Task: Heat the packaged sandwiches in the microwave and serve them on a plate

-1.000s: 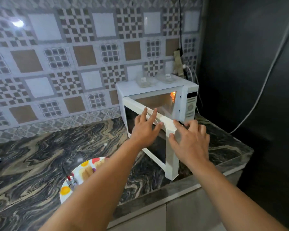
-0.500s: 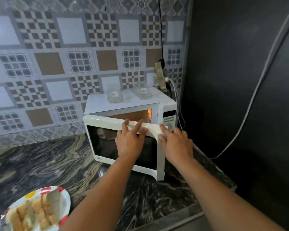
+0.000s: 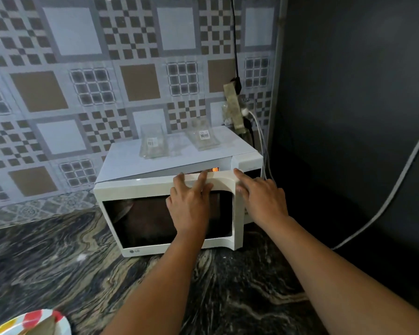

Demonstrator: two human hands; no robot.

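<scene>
A white microwave (image 3: 136, 189) stands on the marbled counter against the tiled wall. Its door (image 3: 155, 221) is almost closed, with a thin gap and an orange glow inside at the top right. My left hand (image 3: 189, 201) presses flat on the door's upper right part, fingers straight. My right hand (image 3: 261, 197) presses on the door's right edge with straight fingers. Two empty clear plastic sandwich packages (image 3: 153, 143) (image 3: 203, 137) lie on top of the microwave. A colourful paper plate (image 3: 32, 322) holding sandwich pieces shows at the bottom left corner.
A power strip (image 3: 234, 107) with plugged cables hangs on the wall behind the microwave. A dark wall (image 3: 348, 93) with a grey cable (image 3: 397, 184) closes off the right side. The marbled counter (image 3: 58, 257) stretches left and forward.
The microwave door has swung from wide open to almost closed under both hands. The view has shifted, so the plate now sits at the bottom left corner.
</scene>
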